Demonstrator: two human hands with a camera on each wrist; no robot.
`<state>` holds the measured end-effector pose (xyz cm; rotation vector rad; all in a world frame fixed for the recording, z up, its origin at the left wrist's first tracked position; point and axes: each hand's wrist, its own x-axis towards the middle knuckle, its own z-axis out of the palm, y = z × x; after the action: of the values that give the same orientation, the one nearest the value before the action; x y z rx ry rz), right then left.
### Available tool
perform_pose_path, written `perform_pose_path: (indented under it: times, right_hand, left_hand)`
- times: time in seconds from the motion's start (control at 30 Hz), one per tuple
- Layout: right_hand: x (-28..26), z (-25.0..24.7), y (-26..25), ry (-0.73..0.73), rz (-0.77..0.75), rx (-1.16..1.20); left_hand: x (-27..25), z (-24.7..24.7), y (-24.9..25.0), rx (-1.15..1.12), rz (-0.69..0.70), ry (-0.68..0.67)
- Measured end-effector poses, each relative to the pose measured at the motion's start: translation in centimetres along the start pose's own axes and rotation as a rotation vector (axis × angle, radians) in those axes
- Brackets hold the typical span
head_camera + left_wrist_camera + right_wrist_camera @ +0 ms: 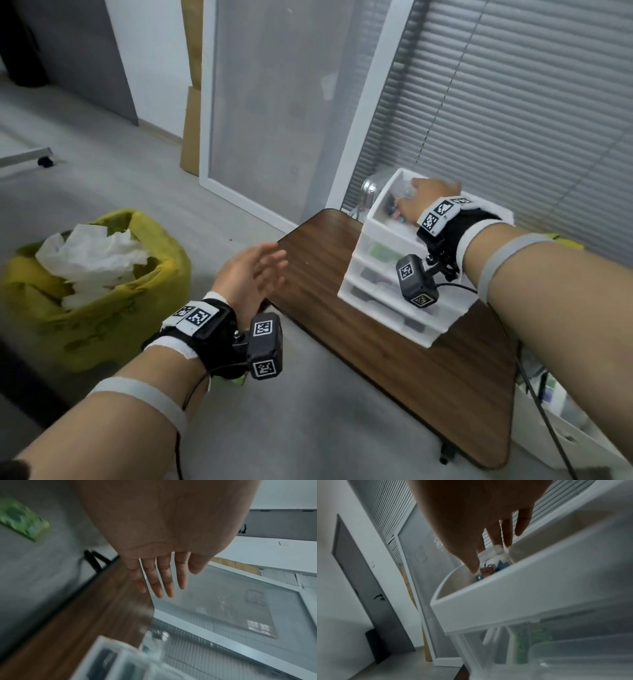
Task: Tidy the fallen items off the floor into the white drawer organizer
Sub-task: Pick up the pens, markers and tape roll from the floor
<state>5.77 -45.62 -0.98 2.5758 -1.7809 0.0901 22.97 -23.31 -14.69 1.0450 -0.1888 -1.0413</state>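
Observation:
The white drawer organizer [363,274] stands on a brown table [329,301], with an open tray on top. My right hand [423,198] reaches into that tray with its fingers [494,536] straight, above small colourful items [488,570]. Nothing shows in its grasp. My left hand [260,270] hovers over the table's left corner, its fingers [161,580] straight and empty. A green packet [22,519] lies on the grey floor below my left wrist, mostly hidden in the head view [239,379]. The organizer [111,658] is blurred in the left wrist view.
A yellow bin bag [109,329] stuffed with white paper stands on the floor at the left. A framed glass panel [274,102] leans on the wall behind the table. A clear jar [371,188] sits behind the organizer. Window blinds [531,120] fill the right.

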Motion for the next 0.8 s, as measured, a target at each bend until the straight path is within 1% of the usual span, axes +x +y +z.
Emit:
perform_pose_path:
  times: [0.07,0.1,0.13,0.17,0.2,0.23,0.27,0.3,0.37,0.4,0.43,0.47,0.5,0.57,0.63,0.7,0.8]
  right_hand:
    - [-0.6,0.6,-0.6,0.094,0.049,-0.008]
    - [-1.2,1.0,-1.3,0.207,0.026,0.043]
    - [-1.9,1.5,-2.1,0.367,-0.055,0.116]
    - [-2.9,2.0,-3.4,0.534,-0.195,0.223]
    - [-4.3,2.5,-5.0,0.623,-0.354,0.350]
    - [-5.9,3.6,-6.9,0.581,-0.508,0.471]
    - [-7.4,5.2,-8.9,0.451,-0.637,0.549]
    - [-9.0,6.7,-10.7,0.250,-0.729,0.568]
    - [-12.0,12.6,-13.9,-0.195,-0.845,0.463]
    - [-13.1,16.4,-15.0,-0.368,-0.850,0.369]
    - [-14.1,20.3,-15.7,-0.507,-0.808,0.272]
    - [-15.0,24.5,-16.2,-0.613,-0.739,0.189]
    - [-15.6,28.2,-16.3,-0.690,-0.673,0.117]
    - [-16.7,34.3,-16.5,-0.777,-0.601,0.017]
    - [-16.8,38.6,-17.0,-0.769,-0.581,-0.009]
    - [-16.6,41.6,-18.2,-0.709,-0.581,0.008]
    - [-16.9,45.0,-20.4,-0.722,-0.571,-0.017]
  left_hand:
    - [0.0,-2.2,-0.6,0.042,0.011,0.067]
    - [-0.1,-3.6,-0.9,0.079,0.015,0.103]
    - [-0.2,-5.0,-1.5,0.115,0.012,0.138]
    - [-0.2,-6.5,-2.1,0.158,0.002,0.175]
    - [-0.2,-8.0,-2.9,0.202,-0.016,0.202]
    - [-0.2,-10.0,-3.9,0.248,-0.045,0.227]
    - [-0.4,-11.8,-4.9,0.293,-0.077,0.245]
    - [-0.5,-13.2,-5.9,0.340,-0.113,0.260]
    - [-1.3,-16.7,-8.3,0.425,-0.189,0.285]
    - [-1.8,-18.3,-9.5,0.455,-0.225,0.297]
    - [-2.5,-19.8,-10.6,0.474,-0.265,0.309]
    - [-3.3,-21.6,-11.9,0.494,-0.301,0.318]
    - [-4.1,-23.1,-13.0,0.517,-0.328,0.316]
    - [-5.4,-26.1,-14.6,0.567,-0.360,0.318]
    - [-6.5,-28.3,-15.6,0.665,-0.363,0.302]
    - [-7.4,-29.9,-16.3,0.751,-0.366,0.290]
    - [-8.9,-31.2,-17.6,0.814,-0.437,0.256]
